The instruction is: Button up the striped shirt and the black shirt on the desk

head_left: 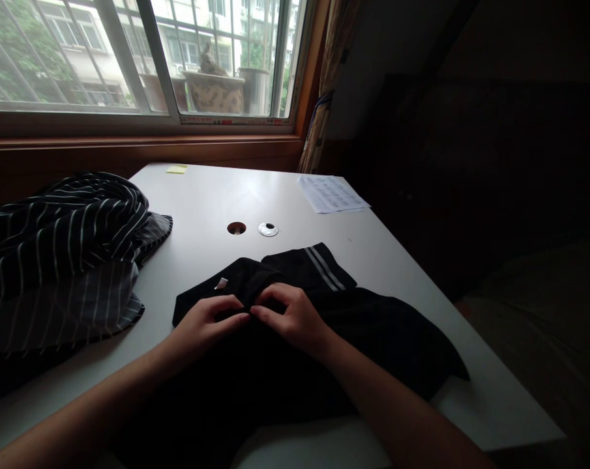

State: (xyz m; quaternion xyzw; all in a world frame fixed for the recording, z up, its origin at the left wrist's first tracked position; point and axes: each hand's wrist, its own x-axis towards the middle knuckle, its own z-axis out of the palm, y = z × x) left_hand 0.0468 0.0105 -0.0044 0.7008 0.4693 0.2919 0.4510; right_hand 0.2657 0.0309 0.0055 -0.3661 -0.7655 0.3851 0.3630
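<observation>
A black garment (383,326) with two grey stripes near one edge lies spread on the white table (206,195). My left hand (211,316) pinches its dark cloth between thumb and fingers near the middle. Right beside it, my right hand (292,316) pinches the same cloth, the fingertips of both hands almost touching. Behind my left hand a small white label (221,284) shows on the fabric. What exactly lies between the fingertips is too dark to make out beyond black cloth.
A heap of black-and-white striped cloth (64,241) covers the table's left side. Toward the back are a round hole (236,228), a loose round cover (268,229), a yellow note (176,169) and printed papers (331,194). The window (216,58) stands behind; the table's right edge drops into shadow.
</observation>
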